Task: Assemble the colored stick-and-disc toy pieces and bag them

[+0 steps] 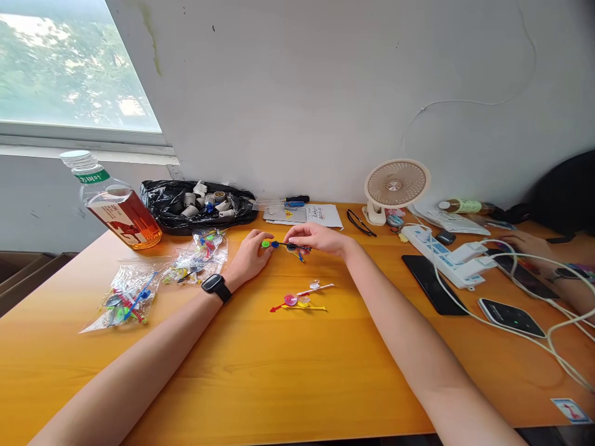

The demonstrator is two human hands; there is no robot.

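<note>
My left hand (250,257), a dark watch on its wrist, is closed with its fingertips at a green plastic arrow spinner (265,244). A blue spinner (275,244) lies beside it, between my two hands. My right hand (320,238) reaches down from above, its fingers pinching a black arrow spinner (291,247). A blue and yellow piece (301,256) pokes out below those fingers. Closer to me on the table, a white spinner (315,285), a red spinner (290,300) with a pink disc and a yellow spinner (304,302) lie together.
Clear bags (132,297) of coloured spinners lie left, by a tea bottle (121,214). A black plastic bag (199,207), papers (320,215) and a fan (396,186) line the wall. Right are a power strip (441,257), phone (433,285), cables and another person's hand (527,244).
</note>
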